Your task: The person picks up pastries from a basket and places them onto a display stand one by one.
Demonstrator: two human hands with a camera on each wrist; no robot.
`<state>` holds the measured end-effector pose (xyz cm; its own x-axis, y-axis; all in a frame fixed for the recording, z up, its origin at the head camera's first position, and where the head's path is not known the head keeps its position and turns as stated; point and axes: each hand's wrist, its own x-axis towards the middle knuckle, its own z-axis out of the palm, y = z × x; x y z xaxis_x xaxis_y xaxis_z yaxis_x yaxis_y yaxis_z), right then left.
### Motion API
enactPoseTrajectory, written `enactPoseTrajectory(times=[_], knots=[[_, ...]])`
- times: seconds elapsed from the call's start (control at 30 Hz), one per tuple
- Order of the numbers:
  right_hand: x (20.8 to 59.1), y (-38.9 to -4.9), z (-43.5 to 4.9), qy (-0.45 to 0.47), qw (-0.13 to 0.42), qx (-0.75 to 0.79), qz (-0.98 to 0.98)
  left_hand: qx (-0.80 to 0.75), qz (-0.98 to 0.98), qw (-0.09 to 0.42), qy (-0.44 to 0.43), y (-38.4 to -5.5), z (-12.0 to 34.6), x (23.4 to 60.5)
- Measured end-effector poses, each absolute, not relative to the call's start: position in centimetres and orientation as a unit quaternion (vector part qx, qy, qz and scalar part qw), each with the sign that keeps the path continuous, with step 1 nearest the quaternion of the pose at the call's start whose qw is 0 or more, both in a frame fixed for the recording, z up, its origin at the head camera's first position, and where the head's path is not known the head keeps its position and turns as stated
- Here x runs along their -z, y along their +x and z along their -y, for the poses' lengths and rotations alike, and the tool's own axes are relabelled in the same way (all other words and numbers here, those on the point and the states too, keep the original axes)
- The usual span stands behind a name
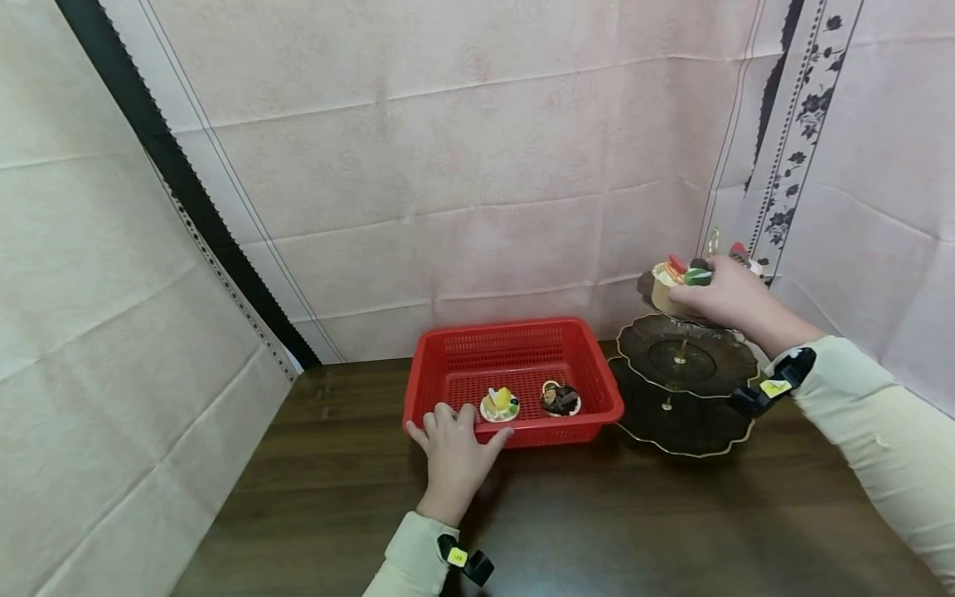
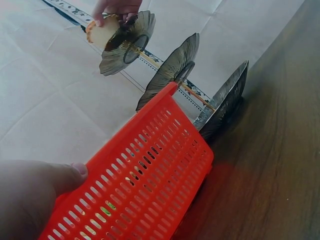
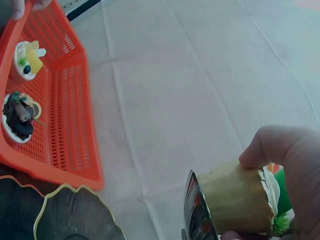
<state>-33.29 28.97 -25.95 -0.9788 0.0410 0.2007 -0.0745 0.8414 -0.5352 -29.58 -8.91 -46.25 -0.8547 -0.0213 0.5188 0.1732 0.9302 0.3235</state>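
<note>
My right hand point(image 1: 734, 303) grips a cupcake point(image 1: 662, 290) in a pale cup, topped with red and green fruit pieces. The cupcake is at the top plate point(image 2: 118, 59) of a three-tier stand point(image 1: 681, 356); in the right wrist view its base meets the plate. My left hand point(image 1: 457, 454) holds the near rim of a red plastic basket point(image 1: 515, 327), fingers over the edge and thumb point(image 2: 70, 176) on the rim. Inside the basket sit a yellow-topped cupcake point(image 1: 500, 404) and a dark chocolate-topped cupcake point(image 1: 559, 399).
The stand's middle plate point(image 1: 716, 358) and bottom plate point(image 1: 679, 427) have gold wavy rims. Another red-and-white topping point(image 1: 755, 267) shows behind my right hand, partly hidden. Pale cloth point(image 1: 448, 166) hangs around the brown wooden table point(image 1: 336, 497).
</note>
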Motion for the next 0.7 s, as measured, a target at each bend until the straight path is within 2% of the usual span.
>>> enactPoseTrajectory(times=[0.17,0.4,0.7], knots=[[26.27,-33.2,-29.43,0.001,0.112,-0.289,0.951,0.183,0.946,0.266,-0.041,-29.66,8.95,46.3],[26.43,-33.25,-29.64,0.009,0.154,-0.269,0.951,0.182,0.947,0.26,-0.038,-29.75,8.9,46.4],[26.48,-33.13,-29.9,0.004,0.138,-0.267,0.954,0.181,0.947,0.262,-0.038,-29.71,8.92,46.34]])
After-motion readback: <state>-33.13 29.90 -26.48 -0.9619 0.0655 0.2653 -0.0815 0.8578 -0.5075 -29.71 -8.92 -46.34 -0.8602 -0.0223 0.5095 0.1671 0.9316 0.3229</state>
